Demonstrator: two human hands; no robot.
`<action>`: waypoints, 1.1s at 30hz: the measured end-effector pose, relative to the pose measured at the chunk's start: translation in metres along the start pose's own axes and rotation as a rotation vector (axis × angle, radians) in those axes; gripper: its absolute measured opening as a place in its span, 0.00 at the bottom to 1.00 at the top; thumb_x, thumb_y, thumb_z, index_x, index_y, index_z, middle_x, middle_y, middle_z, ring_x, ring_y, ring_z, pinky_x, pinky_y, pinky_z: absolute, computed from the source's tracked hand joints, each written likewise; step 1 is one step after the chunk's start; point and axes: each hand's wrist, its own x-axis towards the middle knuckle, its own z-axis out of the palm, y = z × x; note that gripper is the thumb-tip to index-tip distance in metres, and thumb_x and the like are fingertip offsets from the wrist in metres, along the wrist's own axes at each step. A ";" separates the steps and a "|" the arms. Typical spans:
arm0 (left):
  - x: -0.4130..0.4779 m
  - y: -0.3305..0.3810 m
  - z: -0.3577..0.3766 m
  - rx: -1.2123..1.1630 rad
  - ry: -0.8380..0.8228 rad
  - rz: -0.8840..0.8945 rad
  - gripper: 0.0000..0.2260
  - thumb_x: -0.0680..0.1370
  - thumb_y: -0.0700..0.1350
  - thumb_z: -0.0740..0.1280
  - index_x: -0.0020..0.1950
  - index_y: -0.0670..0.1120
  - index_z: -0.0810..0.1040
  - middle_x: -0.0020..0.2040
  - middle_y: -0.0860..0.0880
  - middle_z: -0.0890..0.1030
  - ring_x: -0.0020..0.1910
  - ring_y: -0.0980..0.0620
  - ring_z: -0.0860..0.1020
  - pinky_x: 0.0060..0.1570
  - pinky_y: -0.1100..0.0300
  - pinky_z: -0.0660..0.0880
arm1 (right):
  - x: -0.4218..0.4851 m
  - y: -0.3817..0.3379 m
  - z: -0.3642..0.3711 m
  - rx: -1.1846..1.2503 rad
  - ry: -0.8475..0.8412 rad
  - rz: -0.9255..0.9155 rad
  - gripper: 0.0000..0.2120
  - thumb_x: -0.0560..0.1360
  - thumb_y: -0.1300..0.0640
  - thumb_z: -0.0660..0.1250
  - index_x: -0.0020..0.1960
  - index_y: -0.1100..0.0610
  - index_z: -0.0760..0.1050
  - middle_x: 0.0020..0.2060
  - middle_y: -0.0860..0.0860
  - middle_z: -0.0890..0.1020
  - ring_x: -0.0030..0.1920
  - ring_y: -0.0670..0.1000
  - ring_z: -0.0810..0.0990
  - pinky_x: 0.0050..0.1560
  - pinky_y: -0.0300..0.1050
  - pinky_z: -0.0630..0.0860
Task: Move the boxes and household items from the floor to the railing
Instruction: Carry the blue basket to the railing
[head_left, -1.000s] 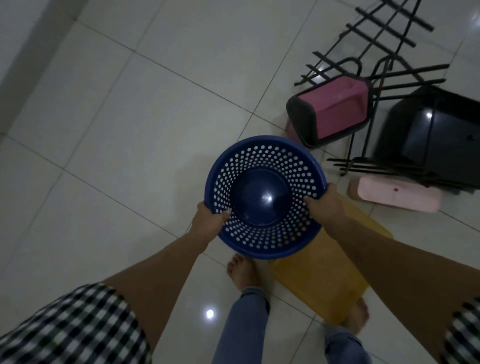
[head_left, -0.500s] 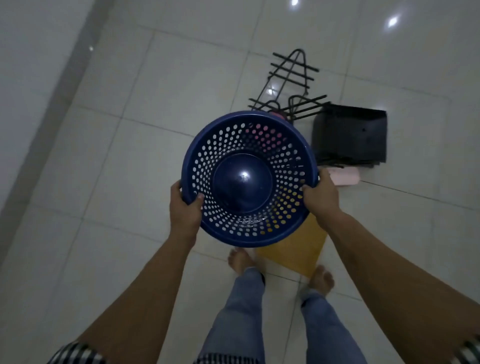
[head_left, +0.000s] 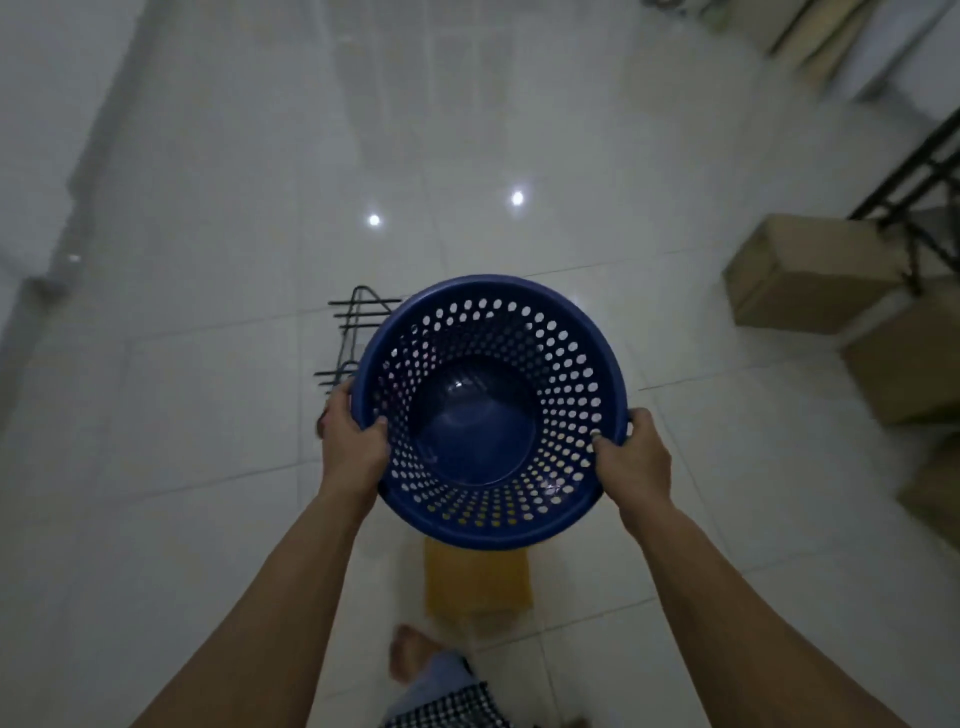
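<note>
- The left hand (head_left: 353, 449) is gripping the left side of the rim of the blue perforated basket (head_left: 566, 358). The thumb is hooking over the lip onto the inner wall, and the fingers are curling underneath, out of sight.
- Just beyond that hand, a black wire rack (head_left: 358, 317) is lying on the tiled floor (head_left: 208, 260), with the basket partly hiding it.
- The basket is hanging in the air in front of the person, mouth facing up toward the camera and holding nothing. It is sitting well apart from the railing.
- It is looking like thin moulded plastic, so it is probably handling light and a little springy. The holes are likely softening the wall, which is making the smooth rolled rim the stiffest and safest place to take hold.
- A flat yellow item (head_left: 475, 582) is lying on the floor below the basket's near edge.
- The right hand (head_left: 631, 462) is clasping the opposite side of the rim, thumb pressing inside. The two facing grips are probably stopping any twisting.
- Cardboard boxes (head_left: 810, 275) are sitting on the floor beneath the black railing (head_left: 924, 171).
</note>
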 end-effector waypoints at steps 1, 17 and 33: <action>-0.010 0.009 0.022 0.008 -0.032 0.014 0.20 0.79 0.33 0.64 0.67 0.51 0.69 0.54 0.52 0.79 0.52 0.53 0.79 0.52 0.51 0.80 | 0.000 0.009 -0.023 0.022 0.037 0.016 0.10 0.78 0.58 0.65 0.56 0.49 0.69 0.43 0.47 0.79 0.44 0.52 0.81 0.50 0.55 0.82; -0.231 0.058 0.327 0.120 -0.589 0.084 0.19 0.79 0.32 0.63 0.64 0.51 0.68 0.51 0.50 0.78 0.51 0.46 0.80 0.47 0.46 0.81 | -0.068 0.184 -0.344 0.329 0.599 0.275 0.13 0.75 0.59 0.63 0.57 0.48 0.69 0.45 0.49 0.80 0.43 0.54 0.81 0.48 0.56 0.82; -0.311 0.016 0.547 0.250 -0.916 0.046 0.14 0.80 0.38 0.64 0.65 0.47 0.70 0.54 0.46 0.79 0.52 0.43 0.80 0.51 0.44 0.80 | -0.037 0.318 -0.467 0.439 0.852 0.570 0.13 0.75 0.60 0.63 0.58 0.48 0.70 0.46 0.50 0.81 0.43 0.54 0.81 0.46 0.57 0.83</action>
